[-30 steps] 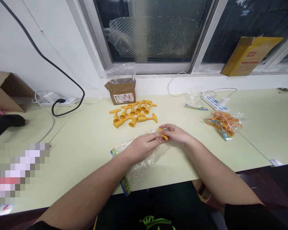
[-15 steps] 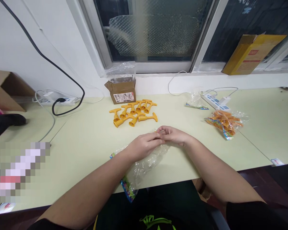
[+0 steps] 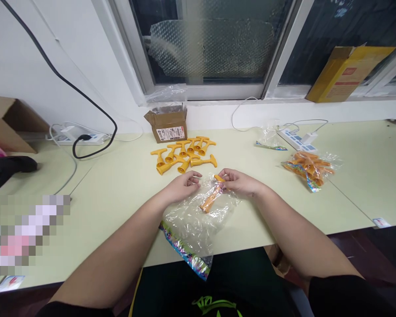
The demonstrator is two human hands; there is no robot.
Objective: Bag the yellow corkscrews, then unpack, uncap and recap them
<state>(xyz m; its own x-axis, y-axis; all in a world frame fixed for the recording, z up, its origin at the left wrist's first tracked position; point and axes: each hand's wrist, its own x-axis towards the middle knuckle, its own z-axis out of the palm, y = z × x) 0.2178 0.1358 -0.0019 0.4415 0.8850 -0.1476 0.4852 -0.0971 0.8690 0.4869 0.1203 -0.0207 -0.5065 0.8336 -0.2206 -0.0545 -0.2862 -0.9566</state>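
Observation:
A clear plastic bag [image 3: 188, 224] with a colourful printed strip lies crumpled in front of me, its printed end hanging over the table edge. One yellow-orange T-handled plastic piece [image 3: 211, 199] rests slantwise at the bag's far end, seemingly under the film. My right hand [image 3: 236, 181] pinches near the T-shaped top of that piece, against the bag. At the bag's left side is my left hand [image 3: 184, 186], fingers loosely bent and thumb apart, with nothing visible between them. Beyond the hands lies a group of similar yellow T-handled pieces [image 3: 184, 164].
A filled bag of orange pieces [image 3: 308, 169] sits at the right, near a power strip [image 3: 295, 141] and another clear bag [image 3: 270, 143]. Against the wall stands a small cardboard box [image 3: 168, 125]. Left are a second power strip [image 3: 94, 140] and a black cable [image 3: 61, 78].
My hands were together over the bag; my left hand has since moved left, away from the right. The T-handled piece at the bag now shows, and the bag lies more spread out.

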